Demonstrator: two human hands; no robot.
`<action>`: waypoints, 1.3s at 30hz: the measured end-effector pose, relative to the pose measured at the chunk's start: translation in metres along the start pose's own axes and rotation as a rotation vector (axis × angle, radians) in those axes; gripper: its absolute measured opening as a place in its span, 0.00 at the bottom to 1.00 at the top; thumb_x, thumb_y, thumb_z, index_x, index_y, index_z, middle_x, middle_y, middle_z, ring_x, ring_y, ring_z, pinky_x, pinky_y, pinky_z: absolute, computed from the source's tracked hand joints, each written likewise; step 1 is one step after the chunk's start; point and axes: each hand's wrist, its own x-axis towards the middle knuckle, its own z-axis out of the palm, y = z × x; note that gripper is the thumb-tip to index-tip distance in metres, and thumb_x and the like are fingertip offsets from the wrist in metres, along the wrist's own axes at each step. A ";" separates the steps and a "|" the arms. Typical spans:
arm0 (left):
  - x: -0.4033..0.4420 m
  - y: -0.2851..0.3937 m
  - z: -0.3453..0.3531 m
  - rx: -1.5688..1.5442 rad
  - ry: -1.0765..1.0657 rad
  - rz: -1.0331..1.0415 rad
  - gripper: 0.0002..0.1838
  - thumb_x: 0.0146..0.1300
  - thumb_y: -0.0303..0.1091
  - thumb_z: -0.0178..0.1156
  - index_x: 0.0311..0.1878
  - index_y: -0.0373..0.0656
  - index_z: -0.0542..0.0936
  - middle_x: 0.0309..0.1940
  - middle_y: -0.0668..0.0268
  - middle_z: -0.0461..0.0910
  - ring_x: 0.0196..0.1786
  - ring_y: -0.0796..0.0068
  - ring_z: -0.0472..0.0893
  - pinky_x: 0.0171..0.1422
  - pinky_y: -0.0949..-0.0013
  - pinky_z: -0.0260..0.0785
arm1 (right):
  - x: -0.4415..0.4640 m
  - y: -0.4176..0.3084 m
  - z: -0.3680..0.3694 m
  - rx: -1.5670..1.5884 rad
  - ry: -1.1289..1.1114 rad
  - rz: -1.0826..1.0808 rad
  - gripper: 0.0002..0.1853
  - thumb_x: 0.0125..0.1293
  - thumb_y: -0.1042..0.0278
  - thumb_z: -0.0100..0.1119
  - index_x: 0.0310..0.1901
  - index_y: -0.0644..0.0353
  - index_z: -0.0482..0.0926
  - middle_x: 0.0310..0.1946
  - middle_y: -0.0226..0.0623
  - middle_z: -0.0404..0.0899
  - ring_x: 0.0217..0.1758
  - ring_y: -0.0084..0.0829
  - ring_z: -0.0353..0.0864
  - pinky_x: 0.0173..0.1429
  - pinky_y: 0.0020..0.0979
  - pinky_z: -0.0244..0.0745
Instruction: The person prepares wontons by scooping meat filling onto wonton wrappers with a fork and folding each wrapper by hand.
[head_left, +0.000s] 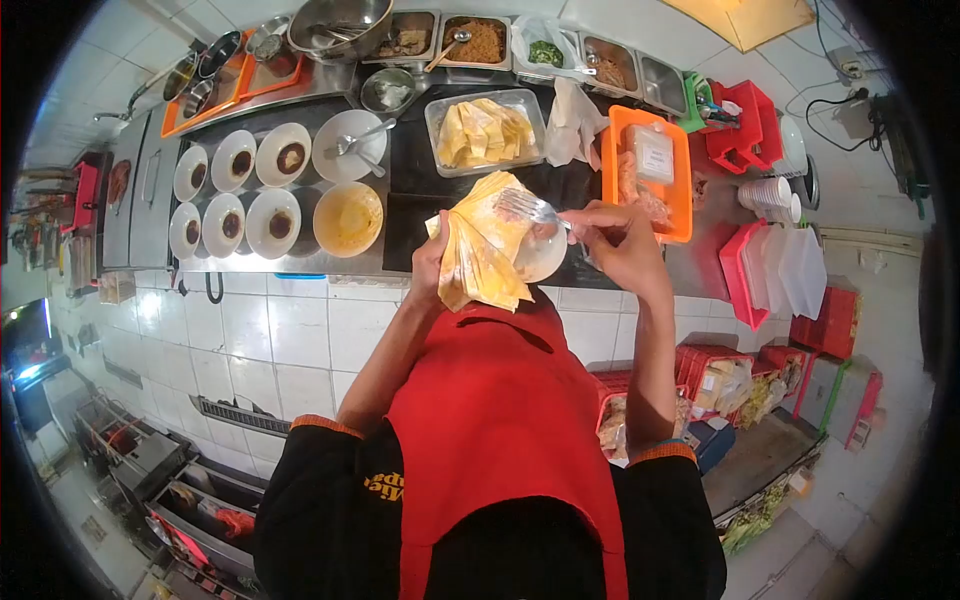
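One fork point(537, 210) in curled right hand point(622, 242)

Yellow sheets point(478, 245) are hiding part of the left hand point(427, 268) and one side of the pale round container point(545, 258) mid-frame. Up top, the big steel bowl point(365, 45) is getting chopped by the edge. Print on the white pack point(655, 155), upper right, is looking too tiny to read. Red apron point(500, 410) is covering some shirt lettering point(384, 488).
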 end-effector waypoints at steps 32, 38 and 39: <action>0.008 0.026 0.033 -0.028 0.007 -0.357 0.32 0.80 0.56 0.40 0.63 0.34 0.74 0.49 0.60 0.84 0.49 0.75 0.85 0.56 0.70 0.79 | 0.018 0.015 0.025 0.125 0.015 0.017 0.13 0.53 0.72 0.80 0.35 0.63 0.83 0.31 0.21 0.77 0.29 0.14 0.67 0.33 0.20 0.60; 0.014 0.014 0.012 -0.393 -0.062 -0.363 0.33 0.80 0.56 0.40 0.69 0.34 0.67 0.58 0.55 0.80 0.56 0.66 0.84 0.61 0.61 0.79 | 0.010 0.013 0.034 0.033 0.052 -0.121 0.13 0.50 0.79 0.79 0.34 0.60 0.82 0.35 0.22 0.75 0.31 0.11 0.69 0.34 0.17 0.60; 0.013 0.016 0.015 -0.392 -0.058 -0.361 0.33 0.80 0.56 0.40 0.69 0.34 0.67 0.58 0.55 0.80 0.56 0.66 0.84 0.61 0.61 0.79 | 0.008 0.011 0.036 0.027 0.070 -0.122 0.12 0.51 0.78 0.79 0.34 0.62 0.83 0.35 0.25 0.76 0.33 0.14 0.71 0.35 0.18 0.63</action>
